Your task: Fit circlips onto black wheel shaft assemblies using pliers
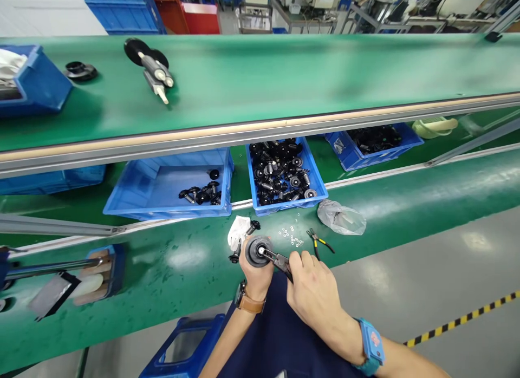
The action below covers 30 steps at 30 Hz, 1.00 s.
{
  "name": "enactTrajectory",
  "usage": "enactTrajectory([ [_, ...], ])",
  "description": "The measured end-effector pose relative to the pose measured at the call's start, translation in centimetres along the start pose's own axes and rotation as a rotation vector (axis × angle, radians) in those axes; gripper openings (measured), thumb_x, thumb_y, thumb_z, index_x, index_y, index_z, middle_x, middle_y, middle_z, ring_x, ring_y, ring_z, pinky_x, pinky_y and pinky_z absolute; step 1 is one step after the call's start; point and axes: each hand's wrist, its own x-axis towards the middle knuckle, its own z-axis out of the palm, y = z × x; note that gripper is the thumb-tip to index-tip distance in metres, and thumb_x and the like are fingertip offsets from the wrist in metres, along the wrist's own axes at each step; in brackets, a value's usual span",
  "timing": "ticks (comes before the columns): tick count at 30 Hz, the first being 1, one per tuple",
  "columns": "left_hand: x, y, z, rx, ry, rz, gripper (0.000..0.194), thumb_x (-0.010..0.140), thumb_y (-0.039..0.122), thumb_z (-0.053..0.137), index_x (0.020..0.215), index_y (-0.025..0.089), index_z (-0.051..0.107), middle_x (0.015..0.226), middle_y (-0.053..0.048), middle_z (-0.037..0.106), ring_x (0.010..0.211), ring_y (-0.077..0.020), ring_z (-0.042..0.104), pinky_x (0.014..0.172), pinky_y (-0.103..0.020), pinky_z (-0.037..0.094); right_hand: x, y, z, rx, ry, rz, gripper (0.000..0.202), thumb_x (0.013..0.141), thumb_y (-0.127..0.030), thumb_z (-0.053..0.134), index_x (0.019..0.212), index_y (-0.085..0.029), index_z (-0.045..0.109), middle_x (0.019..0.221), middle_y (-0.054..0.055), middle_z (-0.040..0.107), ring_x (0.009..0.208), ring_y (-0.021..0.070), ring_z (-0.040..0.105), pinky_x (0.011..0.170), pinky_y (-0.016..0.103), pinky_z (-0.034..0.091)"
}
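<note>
My left hand (257, 276) is closed around a round dark grey part (252, 253) with a pale centre, its face turned up. In my right hand (314, 286) is a pair of pliers (281, 261), the fingers wrapped round its handles. The jaws of these pliers touch the centre of the round part. Just behind my left hand lie a white cloth (238, 232) and a small black part (254, 225). Small white rings (296, 240) are scattered on the green bench to the right. Close by rests a second pair of pliers (320, 242) with yellow and black handles.
Two blue bins (170, 211) (289, 206) of black parts stand behind my hands, with a clear plastic bag (342, 218) to their right. A raised green belt (264, 75) crosses beyond. Left on the bench is a blue fixture (117, 269).
</note>
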Motion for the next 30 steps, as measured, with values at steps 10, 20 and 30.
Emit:
enactTrajectory([
  [10, 5.7, 2.8, -4.1, -0.223, -0.861, 0.023, 0.011, 0.074, 0.016, 0.069, 0.082, 0.020, 0.062, 0.076, -0.003, 0.069, 0.065, -0.0170, 0.063, 0.062, -0.028, 0.051, 1.9, 4.7, -1.8, -0.004, 0.012, -0.320, 0.020, 0.074, -0.009, 0.058, 0.083, -0.024, 0.047, 0.078, 0.002, 0.053, 0.071, 0.0214, 0.044, 0.068, 0.035, 0.024],
  [20, 3.9, 2.0, -2.9, -0.107, -0.685, 0.088, 0.020, 0.085, 0.021, 0.072, 0.072, 0.020, 0.057, 0.065, 0.004, 0.060, 0.054, -0.0108, 0.056, 0.058, -0.023, 0.043, 1.0, 4.2, -1.1, 0.011, -0.021, -0.247, 0.025, 0.070, -0.008, 0.058, 0.085, -0.023, 0.046, 0.078, 0.001, 0.054, 0.069, 0.0194, 0.045, 0.068, 0.034, 0.025],
  [30, 3.1, 2.9, -2.5, -0.083, -0.420, 0.090, 0.021, 0.086, 0.023, 0.073, 0.073, 0.021, 0.057, 0.063, 0.005, 0.064, 0.052, -0.0123, 0.058, 0.055, -0.025, 0.047, 0.2, 2.4, -2.1, -0.009, -0.002, -0.155, 0.027, 0.068, -0.009, 0.060, 0.085, -0.024, 0.046, 0.077, 0.002, 0.054, 0.068, 0.0213, 0.047, 0.067, 0.035, 0.025],
])
